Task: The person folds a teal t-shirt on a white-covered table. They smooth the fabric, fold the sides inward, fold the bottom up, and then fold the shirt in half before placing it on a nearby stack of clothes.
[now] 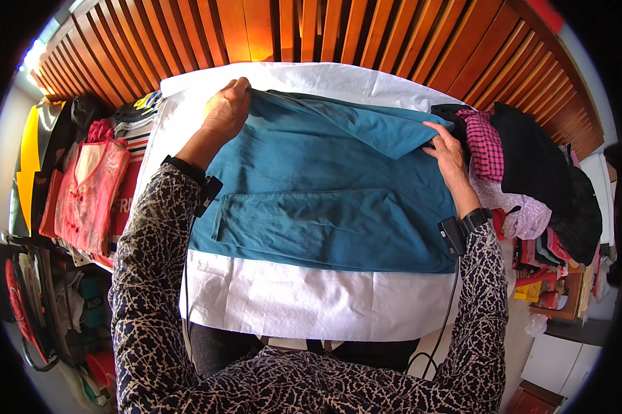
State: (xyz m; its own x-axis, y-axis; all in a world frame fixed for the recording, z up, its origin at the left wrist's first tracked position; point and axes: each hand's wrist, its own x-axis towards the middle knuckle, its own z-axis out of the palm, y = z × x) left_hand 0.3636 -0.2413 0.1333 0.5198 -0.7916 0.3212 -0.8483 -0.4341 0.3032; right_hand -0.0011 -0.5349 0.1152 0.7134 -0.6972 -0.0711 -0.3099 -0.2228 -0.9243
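Note:
A teal long-sleeved garment (316, 171) lies spread across a white cloth (311, 305) in front of me. One of its sleeves (311, 215) is folded flat over the near side, its cuff pointing left. Along the far side another teal layer is turned inward, forming a pointed bend near the right. My left hand (228, 106) pinches the far left edge of the fabric. At the far right, my right hand (448, 147) touches the turned-over layer with thumb and fingers apart; whether cloth is gripped between them is unclear.
Folded clothes, including a red-trimmed garment (85, 191), are stacked at the left. A heap with a black garment (533, 160) and a pink checked garment (481, 145) borders the right. A slatted wooden headboard (259, 31) rises behind. Cables hang from the devices on both my wrists.

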